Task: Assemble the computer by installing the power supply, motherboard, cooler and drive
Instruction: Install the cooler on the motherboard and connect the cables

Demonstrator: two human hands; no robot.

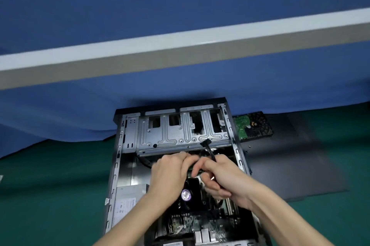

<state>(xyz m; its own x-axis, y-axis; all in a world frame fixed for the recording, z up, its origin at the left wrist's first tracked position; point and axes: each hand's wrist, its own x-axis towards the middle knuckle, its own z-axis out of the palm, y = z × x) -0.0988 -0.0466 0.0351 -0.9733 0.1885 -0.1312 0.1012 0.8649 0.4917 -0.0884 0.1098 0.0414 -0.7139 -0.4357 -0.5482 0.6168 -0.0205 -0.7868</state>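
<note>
- Pulling too hard on the black cable (208, 148) could strain its plug or wires. The cable rises toward 12 o'clock from the right grip (224, 177), which is judged to be closed round it.
- A snag could be caused if loose wire were dropped onto the cooler (189, 190), which sits directly beneath both hands.
- The left grip (170, 171) is curled at the centre of the case (118, 145), close against the right. Whether anything is pinched cannot be told, owing to blur.
- The power supply (128, 203) is seated at 7 o'clock in the case and the motherboard (200, 223) at 6 o'clock.
- The drive (253, 126) lies outside at 2 o'clock, on a dark panel (300, 165) on the table (50, 195), and is not yet fitted.
- Whatever socket is being worked on is hidden by the hands, and the near end of the case is cut off.
</note>
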